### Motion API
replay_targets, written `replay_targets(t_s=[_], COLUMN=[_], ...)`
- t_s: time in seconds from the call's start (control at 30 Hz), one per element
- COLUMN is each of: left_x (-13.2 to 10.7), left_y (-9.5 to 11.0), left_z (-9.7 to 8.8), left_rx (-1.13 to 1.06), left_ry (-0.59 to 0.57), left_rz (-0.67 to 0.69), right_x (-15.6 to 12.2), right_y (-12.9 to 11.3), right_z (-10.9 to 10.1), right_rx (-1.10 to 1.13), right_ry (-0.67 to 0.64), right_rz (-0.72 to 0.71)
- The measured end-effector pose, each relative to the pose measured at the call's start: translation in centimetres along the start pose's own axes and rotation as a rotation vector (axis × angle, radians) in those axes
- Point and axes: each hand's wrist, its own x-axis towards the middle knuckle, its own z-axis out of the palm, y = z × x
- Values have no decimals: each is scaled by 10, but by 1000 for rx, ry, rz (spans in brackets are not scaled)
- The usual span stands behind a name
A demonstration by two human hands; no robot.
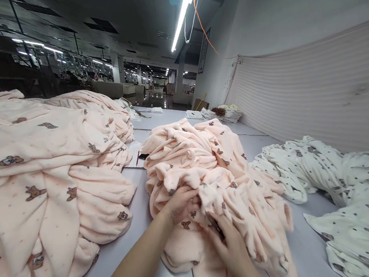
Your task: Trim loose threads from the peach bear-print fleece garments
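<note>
A heap of pale pink fleece garments [189,149] printed with brown bears lies on the table in front of me. My left hand [183,204] is closed on a fold of this pink fleece, its fingers bent around the cloth. Just to the right and nearer to me, my right hand [230,240] is closed against the same cloth. A small dark tool [217,229], partly hidden between thumb and fingers, shows in its grip; its exact kind cannot be made out.
A large pink fleece pile [51,177] rises at the left. White printed fleece [342,175] lies at the right. Paper with a red pen [138,158] sits behind the heap. Folded cloth stacks [231,113] stand at the back, beside a striped hanging sheet [319,90].
</note>
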Motion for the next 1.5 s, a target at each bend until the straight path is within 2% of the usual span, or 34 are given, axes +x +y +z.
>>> replay_targets(t_s=[0.1,0.2,0.23,0.3,0.4,0.57,0.67,0.8,0.9,0.97,1.03,1.1,1.17,1.2,1.33,1.43,1.5], left_x=[-43,-93,-105,-115,-102,-62,-48,-45,-52,-61,-71,-77,-78,-77,-80,-89,-94], left_y=[-15,-47,-58,-75,-79,-52,-42,-31,-30,-38,-54,-69,-76,-75,-59,-55,-58], left_z=[-39,-62,-65,-64,-54,-32,-31,-48,-48,-38,-24,-11,-3,-1,2,4,6], left_rx=[218,423,463,488,390,141,62,58,142,228,404,727,951,975,725,572,531], left_ry=[244,491,521,502,389,331,286,250,324,455,578,582,526,490,405,440,453], left_rz=[24,17,10,14,53,167,174,187,249,293,352,418,412,393,353,428,461], right_x=[35,58,62,61,47,24,32,58,69,72,72,72,72,72,69,62,53], right_y=[14,18,17,10,-6,-28,-23,-4,0,-5,-14,-23,-26,-26,-12,-8,-14], right_z=[-8,-11,-10,-5,3,12,14,5,1,1,3,2,1,0,-1,-4,-11], right_rx=[-157,-184,-176,-152,-70,226,394,590,684,800,951,1058,1052,1023,756,472,243], right_ry=[-1,5,7,11,-28,-172,-128,-136,-139,-134,-136,-143,-155,-156,-86,-2,-30], right_rz=[0,20,22,29,12,-83,44,199,241,311,403,475,501,503,369,220,135])
